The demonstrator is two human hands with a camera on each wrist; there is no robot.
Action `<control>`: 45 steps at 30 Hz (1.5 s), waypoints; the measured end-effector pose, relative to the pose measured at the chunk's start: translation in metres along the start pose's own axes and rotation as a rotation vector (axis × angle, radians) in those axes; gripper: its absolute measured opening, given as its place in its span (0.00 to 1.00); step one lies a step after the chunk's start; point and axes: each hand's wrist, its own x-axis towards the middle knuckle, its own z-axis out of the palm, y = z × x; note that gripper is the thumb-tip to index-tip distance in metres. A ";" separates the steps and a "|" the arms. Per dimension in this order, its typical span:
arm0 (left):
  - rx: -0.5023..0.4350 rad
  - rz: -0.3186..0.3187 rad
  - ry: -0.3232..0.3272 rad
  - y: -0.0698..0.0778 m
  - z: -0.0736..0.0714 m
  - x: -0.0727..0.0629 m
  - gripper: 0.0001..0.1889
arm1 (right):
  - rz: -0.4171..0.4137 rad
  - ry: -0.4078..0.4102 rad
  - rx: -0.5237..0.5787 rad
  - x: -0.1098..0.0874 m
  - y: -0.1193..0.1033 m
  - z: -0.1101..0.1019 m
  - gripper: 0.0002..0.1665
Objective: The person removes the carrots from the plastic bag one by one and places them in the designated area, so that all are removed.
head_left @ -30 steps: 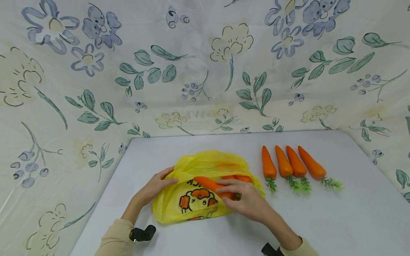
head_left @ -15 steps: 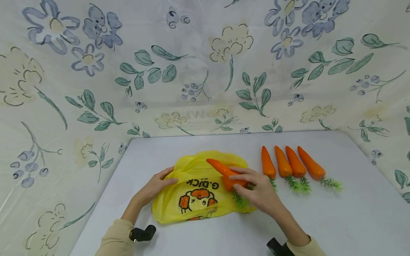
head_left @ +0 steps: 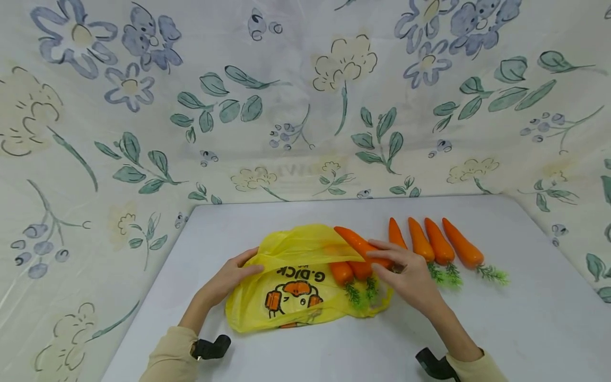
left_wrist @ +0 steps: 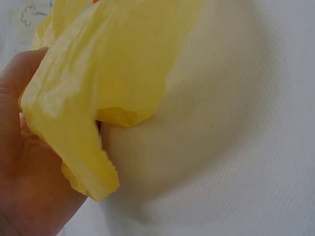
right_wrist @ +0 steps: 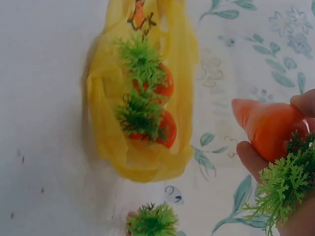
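My right hand [head_left: 412, 276] pinches an orange carrot [head_left: 355, 243] between thumb and fingers, above the right end of a yellow plastic bag [head_left: 245, 310]. This carrot's tip points up and left; its green leafy top [right_wrist: 285, 191] shows in the right wrist view. Two more carrots [head_left: 341, 272] lie in the bag's open mouth, leaves toward me. My left hand [head_left: 234, 276] grips the bag's left edge, thumb on top. In the left wrist view, folds of the bag [left_wrist: 64, 113] cover most of those fingers. Dark lettering and a cartoon face are printed on the bag.
To the right of the bag, several carrots [head_left: 439, 241] lie in a row on the white table [head_left: 525, 329], tips away from me. The nearest is partly behind my right hand. A flower-patterned cloth [head_left: 305, 106] hangs behind and beside the table.
My right hand has lifted a carrot from the bag's mouth and carried it right and slightly up. The bag's upper layer has shifted, uncovering two carrots. My left hand has kept its place.
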 end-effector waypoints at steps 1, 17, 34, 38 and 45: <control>0.002 -0.001 -0.001 0.000 0.000 0.000 0.37 | 0.001 0.004 0.003 0.000 0.001 -0.001 0.15; 0.004 -0.010 -0.002 0.000 -0.001 -0.001 0.38 | 0.036 0.029 -0.060 0.001 0.018 -0.030 0.13; 0.014 -0.017 0.002 -0.001 -0.001 0.001 0.38 | 0.122 0.013 -0.262 0.004 0.036 -0.068 0.12; 0.015 -0.019 0.003 -0.001 -0.001 0.001 0.38 | 0.142 0.018 -0.253 0.005 0.042 -0.075 0.13; 0.018 -0.018 -0.004 0.000 -0.001 0.001 0.38 | 0.178 0.027 -0.316 0.006 0.047 -0.089 0.13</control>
